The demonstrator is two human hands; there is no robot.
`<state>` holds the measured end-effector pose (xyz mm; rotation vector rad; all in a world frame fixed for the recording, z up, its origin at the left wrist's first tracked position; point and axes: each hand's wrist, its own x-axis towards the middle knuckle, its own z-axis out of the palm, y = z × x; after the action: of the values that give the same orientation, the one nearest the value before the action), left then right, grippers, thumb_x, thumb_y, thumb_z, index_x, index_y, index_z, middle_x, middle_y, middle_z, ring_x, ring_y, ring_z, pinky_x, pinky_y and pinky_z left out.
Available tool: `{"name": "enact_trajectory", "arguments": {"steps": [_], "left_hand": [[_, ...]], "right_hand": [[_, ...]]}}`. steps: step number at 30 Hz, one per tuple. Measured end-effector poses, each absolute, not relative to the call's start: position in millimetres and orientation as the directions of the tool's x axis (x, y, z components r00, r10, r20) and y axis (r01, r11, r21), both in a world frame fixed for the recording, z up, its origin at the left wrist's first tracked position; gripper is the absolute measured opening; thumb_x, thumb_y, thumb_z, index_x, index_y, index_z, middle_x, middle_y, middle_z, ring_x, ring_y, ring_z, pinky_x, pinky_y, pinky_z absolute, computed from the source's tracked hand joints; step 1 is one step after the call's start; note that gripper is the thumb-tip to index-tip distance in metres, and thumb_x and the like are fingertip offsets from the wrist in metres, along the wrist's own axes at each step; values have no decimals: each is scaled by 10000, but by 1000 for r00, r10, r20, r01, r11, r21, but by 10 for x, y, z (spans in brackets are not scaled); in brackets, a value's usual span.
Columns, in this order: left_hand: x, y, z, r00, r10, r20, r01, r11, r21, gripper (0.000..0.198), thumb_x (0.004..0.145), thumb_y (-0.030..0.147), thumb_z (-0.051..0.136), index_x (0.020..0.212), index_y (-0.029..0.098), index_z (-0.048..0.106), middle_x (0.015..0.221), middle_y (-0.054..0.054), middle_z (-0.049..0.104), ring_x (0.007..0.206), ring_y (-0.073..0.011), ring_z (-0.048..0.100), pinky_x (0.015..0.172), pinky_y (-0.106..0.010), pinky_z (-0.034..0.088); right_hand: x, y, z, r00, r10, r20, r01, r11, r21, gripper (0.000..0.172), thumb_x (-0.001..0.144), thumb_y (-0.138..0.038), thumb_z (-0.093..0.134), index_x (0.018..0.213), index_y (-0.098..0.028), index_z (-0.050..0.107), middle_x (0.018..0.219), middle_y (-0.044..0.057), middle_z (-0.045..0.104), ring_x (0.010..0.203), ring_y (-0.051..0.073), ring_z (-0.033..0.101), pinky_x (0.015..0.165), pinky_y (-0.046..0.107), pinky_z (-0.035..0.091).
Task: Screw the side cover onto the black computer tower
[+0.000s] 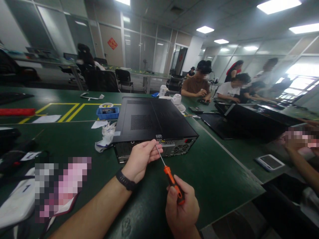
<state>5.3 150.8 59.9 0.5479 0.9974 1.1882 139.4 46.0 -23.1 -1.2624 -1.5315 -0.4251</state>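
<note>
A screwdriver [173, 182] with an orange and black handle is gripped in my right hand [183, 205]. Its thin metal shaft slants up and left to my left hand [142, 157]. The thumb and forefinger of that hand pinch together at the shaft's tip; anything small between them cannot be made out. Just beyond my fingers, a black computer case [159, 119] lies flat on the green table, its back panel with the fan grille facing me. My left hand covers part of that panel.
Left of the case are crumpled white gloves [106, 135] and a blue bin [108, 113] with a tape roll on it. A second open case [259, 114] and a white device with a dark screen [269, 162] stand to the right. Co-workers sit beyond; another person's arm reaches in at right.
</note>
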Motion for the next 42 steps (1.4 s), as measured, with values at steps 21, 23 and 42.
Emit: {"name": "enact_trajectory", "arguments": {"steps": [21, 23, 42], "left_hand": [[87, 1519, 556, 15, 941, -339, -523, 297, 799, 175, 1000, 168, 659, 896, 62, 752, 789, -106, 776, 608, -115, 721, 557, -188, 591], [94, 1515, 559, 13, 940, -341, -524, 297, 798, 169, 1000, 172, 662, 911, 61, 753, 816, -119, 784, 621, -122, 729, 558, -192, 593], [85, 1507, 553, 34, 941, -338, -558, 298, 775, 170, 1008, 164, 647, 905, 73, 747, 876, -111, 784, 677, -113, 740, 595, -187, 605]], "right_hand": [[1395, 439, -85, 106, 547, 830, 850, 383, -361, 308, 1094, -421, 426, 1003, -195, 615, 697, 0, 685, 497, 124, 633, 497, 216, 484], [1404, 433, -65, 110, 562, 820, 834, 396, -383, 296, 1089, -403, 429, 964, -206, 611, 644, -27, 632, 451, 115, 575, 468, 217, 441], [1324, 466, -42, 115, 543, 832, 876, 340, -342, 190, 1055, -393, 560, 1061, -208, 605, 791, 18, 746, 588, 139, 719, 556, 213, 555]]}}
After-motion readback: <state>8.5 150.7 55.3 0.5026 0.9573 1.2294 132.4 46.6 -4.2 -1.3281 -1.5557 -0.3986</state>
